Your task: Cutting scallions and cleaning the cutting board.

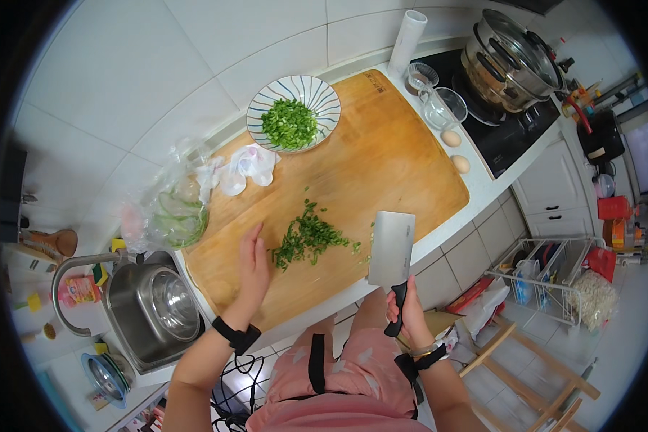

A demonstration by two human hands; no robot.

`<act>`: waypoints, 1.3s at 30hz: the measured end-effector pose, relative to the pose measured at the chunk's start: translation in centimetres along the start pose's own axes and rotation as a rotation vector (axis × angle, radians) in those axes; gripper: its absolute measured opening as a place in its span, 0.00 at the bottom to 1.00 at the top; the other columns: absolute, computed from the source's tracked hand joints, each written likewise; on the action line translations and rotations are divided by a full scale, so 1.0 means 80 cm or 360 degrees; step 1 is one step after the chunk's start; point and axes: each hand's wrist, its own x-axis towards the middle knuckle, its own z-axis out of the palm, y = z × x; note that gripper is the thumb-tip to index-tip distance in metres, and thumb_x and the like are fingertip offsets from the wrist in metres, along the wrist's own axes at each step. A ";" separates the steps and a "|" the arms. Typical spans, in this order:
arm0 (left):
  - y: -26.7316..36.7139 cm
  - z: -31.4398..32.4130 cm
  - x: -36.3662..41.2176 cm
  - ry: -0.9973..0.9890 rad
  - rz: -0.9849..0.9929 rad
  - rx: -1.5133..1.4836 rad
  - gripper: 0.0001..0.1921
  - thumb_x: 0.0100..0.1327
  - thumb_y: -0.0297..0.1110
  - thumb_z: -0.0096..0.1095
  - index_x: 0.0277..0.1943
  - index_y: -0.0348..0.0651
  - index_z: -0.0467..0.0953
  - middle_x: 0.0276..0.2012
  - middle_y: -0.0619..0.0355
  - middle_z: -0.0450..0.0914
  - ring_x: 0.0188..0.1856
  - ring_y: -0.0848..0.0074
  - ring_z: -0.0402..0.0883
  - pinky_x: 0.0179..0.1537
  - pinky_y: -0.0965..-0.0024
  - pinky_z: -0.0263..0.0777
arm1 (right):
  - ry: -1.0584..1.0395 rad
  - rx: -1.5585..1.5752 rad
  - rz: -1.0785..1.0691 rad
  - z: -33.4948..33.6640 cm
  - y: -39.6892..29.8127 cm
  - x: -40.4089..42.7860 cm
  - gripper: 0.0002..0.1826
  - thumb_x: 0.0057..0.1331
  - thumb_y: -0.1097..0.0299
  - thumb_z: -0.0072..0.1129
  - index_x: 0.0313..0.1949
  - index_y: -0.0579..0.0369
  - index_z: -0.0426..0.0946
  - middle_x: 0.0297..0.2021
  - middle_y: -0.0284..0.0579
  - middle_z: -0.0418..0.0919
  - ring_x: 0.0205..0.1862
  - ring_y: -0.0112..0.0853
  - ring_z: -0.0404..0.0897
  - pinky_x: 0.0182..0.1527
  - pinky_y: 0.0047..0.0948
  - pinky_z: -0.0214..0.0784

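My right hand (409,309) grips the black handle of a cleaver (392,247), its broad steel blade over the front right edge of the wooden cutting board (389,156). Left of the blade lies a loose heap of chopped green onion (313,235), with stray bits around it. My left hand (255,265) is on or just above the board beside the heap, holding nothing, its fingers pointing away from me. At the board's back edge stands a striped bowl (326,102) containing more chopped green onion (289,124).
Crumpled white plastic (248,167) and a clear bag of greens (181,216) lie at the board's left. A steel sink (135,308) is beyond. Two eggs (451,139), a glass cup (437,110) and a steamer pot (510,65) on a cooktop (529,135) are at right.
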 end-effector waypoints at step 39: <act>0.109 0.093 0.035 0.0093 0.0340 0.0225 0.20 0.64 0.27 0.52 0.58 0.33 0.67 0.62 0.49 0.65 0.65 0.55 0.61 0.63 0.59 0.56 | -0.0540 -0.0284 0.0266 0.138 -0.076 -0.044 0.40 0.66 0.31 0.23 0.21 0.58 0.66 0.07 0.34 0.55 0.07 0.27 0.57 0.13 0.23 0.52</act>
